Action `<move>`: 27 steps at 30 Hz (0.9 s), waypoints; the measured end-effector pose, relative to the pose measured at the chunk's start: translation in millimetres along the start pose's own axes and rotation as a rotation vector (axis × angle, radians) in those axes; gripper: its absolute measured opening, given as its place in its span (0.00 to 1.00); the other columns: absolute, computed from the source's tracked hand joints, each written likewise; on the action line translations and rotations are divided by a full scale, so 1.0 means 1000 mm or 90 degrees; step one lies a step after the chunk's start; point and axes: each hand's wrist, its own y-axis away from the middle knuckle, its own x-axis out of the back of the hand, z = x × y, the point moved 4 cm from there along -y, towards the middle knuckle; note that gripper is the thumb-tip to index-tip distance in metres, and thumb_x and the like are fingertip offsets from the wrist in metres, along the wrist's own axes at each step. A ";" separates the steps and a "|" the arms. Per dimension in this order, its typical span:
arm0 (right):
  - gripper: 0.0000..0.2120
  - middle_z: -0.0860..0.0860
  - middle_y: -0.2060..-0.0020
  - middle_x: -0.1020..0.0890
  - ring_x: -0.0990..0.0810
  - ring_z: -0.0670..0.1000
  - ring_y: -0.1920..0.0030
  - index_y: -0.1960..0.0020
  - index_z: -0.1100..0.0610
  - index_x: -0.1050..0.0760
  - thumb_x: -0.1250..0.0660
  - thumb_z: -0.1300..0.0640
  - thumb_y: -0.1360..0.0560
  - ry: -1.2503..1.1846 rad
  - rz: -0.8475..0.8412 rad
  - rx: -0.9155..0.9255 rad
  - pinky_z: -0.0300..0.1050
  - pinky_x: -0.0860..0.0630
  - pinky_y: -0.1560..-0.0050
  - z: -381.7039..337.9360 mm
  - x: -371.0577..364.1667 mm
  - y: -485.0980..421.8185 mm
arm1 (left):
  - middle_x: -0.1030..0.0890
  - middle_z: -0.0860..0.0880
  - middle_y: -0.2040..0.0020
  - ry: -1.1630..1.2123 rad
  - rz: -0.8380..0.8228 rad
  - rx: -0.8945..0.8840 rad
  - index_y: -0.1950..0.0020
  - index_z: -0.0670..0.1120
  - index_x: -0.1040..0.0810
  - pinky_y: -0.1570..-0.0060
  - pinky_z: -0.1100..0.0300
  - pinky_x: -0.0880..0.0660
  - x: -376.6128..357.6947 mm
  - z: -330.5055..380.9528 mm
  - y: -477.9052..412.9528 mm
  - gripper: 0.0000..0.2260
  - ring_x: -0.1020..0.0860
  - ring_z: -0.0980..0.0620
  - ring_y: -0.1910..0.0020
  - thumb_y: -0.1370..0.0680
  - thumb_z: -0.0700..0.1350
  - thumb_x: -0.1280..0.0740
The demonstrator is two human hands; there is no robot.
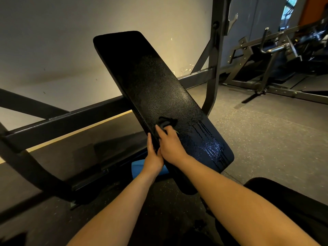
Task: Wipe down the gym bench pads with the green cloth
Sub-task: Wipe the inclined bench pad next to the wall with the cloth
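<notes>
Two hands were on the bench pad [150, 82], but only my right hand [171, 146] was working. Its fingers were curled over the green cloth [167, 122], which looked almost black in that light, bunching it and pressing it against the vinyl just below the centre of the frame. The pad's long axis ran on a slant from the upper left of the frame to the lower right. From my fingertips, nearly all of its length lay up and to the left, so I judged the next stroke should go that way, along the axis rather than across it. Wet streaks [211, 144] glistened just to the lower right of the cloth, near the pad's bottom end. My left hand [152, 157] touched the right at the thumb side, with its fingers straight and flat against the pad's left edge, bracing it and holding nothing. My right forearm reached in from the lower right corner, and the wrist was nearly in line with it.
</notes>
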 end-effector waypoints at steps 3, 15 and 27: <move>0.26 0.60 0.36 0.30 0.31 0.61 0.38 0.23 0.57 0.39 0.40 0.58 0.20 0.078 0.017 -0.015 0.55 0.30 0.42 0.007 0.002 0.012 | 0.36 0.44 0.22 0.016 -0.003 0.013 0.24 0.71 0.61 0.33 0.49 0.29 -0.003 0.003 0.005 0.33 0.27 0.44 0.32 0.15 0.48 0.41; 0.22 0.61 0.41 0.29 0.29 0.62 0.41 0.28 0.61 0.32 0.38 0.63 0.21 -0.055 0.110 -0.117 0.55 0.29 0.40 0.031 0.009 0.055 | 0.37 0.51 0.21 0.096 0.008 0.059 0.26 0.75 0.55 0.31 0.40 0.30 -0.004 -0.007 0.002 0.30 0.32 0.46 0.26 0.16 0.51 0.40; 0.25 0.55 0.46 0.28 0.28 0.56 0.50 0.26 0.53 0.35 0.37 0.58 0.23 0.122 0.071 -0.172 0.52 0.29 0.51 0.034 0.004 0.110 | 0.34 0.48 0.23 0.106 0.018 0.138 0.22 0.66 0.51 0.32 0.42 0.29 -0.005 -0.008 0.000 0.29 0.30 0.45 0.28 0.17 0.51 0.39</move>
